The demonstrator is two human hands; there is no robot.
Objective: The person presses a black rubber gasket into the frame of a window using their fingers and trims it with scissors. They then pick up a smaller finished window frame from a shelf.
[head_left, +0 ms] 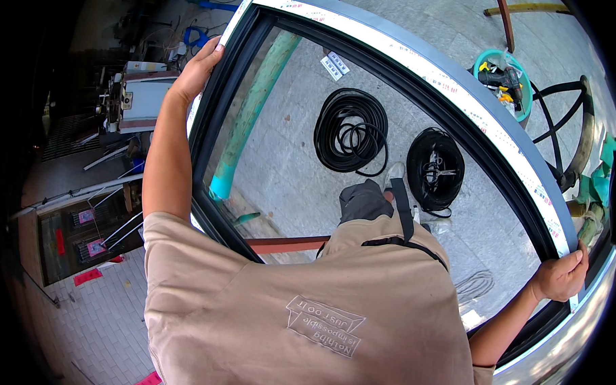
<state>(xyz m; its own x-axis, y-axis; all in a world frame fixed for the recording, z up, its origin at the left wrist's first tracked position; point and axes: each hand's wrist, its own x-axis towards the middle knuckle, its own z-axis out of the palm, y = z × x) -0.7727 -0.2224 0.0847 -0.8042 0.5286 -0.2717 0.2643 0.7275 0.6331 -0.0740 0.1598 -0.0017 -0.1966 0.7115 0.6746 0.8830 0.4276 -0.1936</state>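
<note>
A large window frame is gripped between my two hands, held out around the view of my legs. White printed film covers its outer face, and black rubber seal lines the inside. My left hand is wrapped round the upper left side, fingers curled over the edge. At the lower right corner my right hand is closed over the frame's edge, its thumb on top. Whether glass fills the frame I cannot tell; the floor shows through it.
A coil of black rubber strip lies on the grey floor. Right of it, scissors rest on another black coil. A teal basket holds a power drill. Left are a green pole and a machine.
</note>
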